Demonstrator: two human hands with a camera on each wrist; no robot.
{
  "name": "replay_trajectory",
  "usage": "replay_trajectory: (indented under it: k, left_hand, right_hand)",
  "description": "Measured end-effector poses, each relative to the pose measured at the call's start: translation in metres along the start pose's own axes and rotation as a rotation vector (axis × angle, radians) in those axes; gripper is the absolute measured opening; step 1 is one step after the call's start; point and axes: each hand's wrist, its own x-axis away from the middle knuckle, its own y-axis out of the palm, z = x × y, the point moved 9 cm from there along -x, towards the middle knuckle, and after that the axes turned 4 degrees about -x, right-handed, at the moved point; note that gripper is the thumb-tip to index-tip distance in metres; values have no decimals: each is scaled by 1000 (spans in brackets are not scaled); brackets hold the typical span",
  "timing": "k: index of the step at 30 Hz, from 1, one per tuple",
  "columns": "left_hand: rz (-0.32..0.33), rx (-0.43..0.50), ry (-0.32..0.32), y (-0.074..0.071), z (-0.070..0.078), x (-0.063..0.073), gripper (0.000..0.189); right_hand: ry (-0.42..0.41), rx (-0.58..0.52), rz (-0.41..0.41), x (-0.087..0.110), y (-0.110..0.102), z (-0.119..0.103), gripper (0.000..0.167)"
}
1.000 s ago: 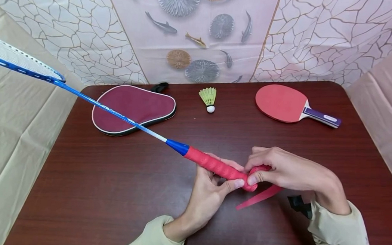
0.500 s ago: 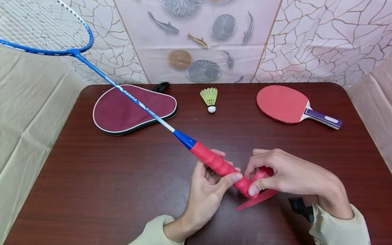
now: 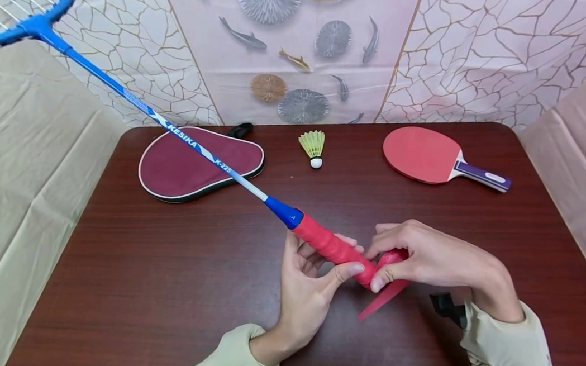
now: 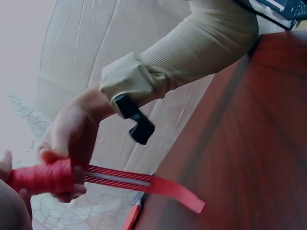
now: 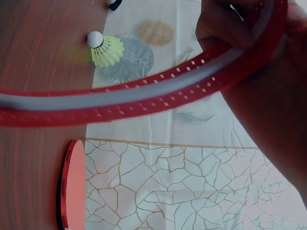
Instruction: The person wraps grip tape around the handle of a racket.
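Note:
A blue and white badminton racket (image 3: 194,145) slants across the head view, its strung head cut off at the upper left. Red grip tape (image 3: 327,242) is wrapped around its handle in ridged turns. My left hand (image 3: 306,296) holds the handle from below, thumb along the near side. At the butt end, my right hand (image 3: 424,255) pinches the tape between thumb and fingers. A loose tail of tape (image 3: 384,300) hangs below that hand. In the right wrist view the loose tape (image 5: 144,98) shows perforated red edges and a pale central strip.
A maroon paddle case (image 3: 188,171) lies behind the racket shaft on the brown table (image 3: 166,287). Farther back are a yellow shuttlecock (image 3: 313,148) and a red table tennis paddle (image 3: 420,154) with a purple handle. Patterned cloth (image 3: 301,55) stands behind the table.
The racket has rolled about its shaft and its head has tilted: edge-on at first, then strings showing, now larger and farther left. The left hand has shifted slightly left; the right hand barely moves.

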Motion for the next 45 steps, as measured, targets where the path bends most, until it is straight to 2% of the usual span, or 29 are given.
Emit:
replay_trajectory:
  k: [2, 5, 10, 12, 14, 18, 23, 27, 34, 39, 45]
  left_hand:
    - [14, -10, 19, 1, -1, 3, 61]
    - [34, -46, -11, 3, -7, 7, 59]
    - [43, -89, -185, 5, -25, 13, 74]
    - [41, -94, -234, 5, -29, 15, 79]
    - [35, -100, -254, 6, -32, 15, 77]
    - [32, -86, -244, 6, -32, 16, 73]
    - [65, -45, -226, 4, -33, 16, 70]
    - [83, -32, -241, 2, -37, 16, 70]
    - [75, -10, -271, 2, -39, 14, 71]
    - [74, 16, -304, 2, -42, 13, 68]
    - [95, -9, -314, -2, -44, 14, 67]
  right_hand:
    - [22, 44, 24, 0, -2, 2, 21]
    - [85, 74, 56, 1, -6, 6, 23]
    - [146, 58, 55, 1, -4, 11, 26]
    - [150, 70, 47, 0, -2, 12, 27]
    - [165, 87, 43, 0, -1, 14, 29]
    - [193, 109, 42, -1, 0, 17, 33]
    - [206, 95, 39, 1, -3, 17, 32]
    - [209, 116, 66, 7, -11, 14, 27]
    - [146, 149, 90, 13, -19, 6, 23]
    - [183, 120, 90, 11, -17, 13, 22]
    - [207, 93, 76, 9, -13, 19, 21]
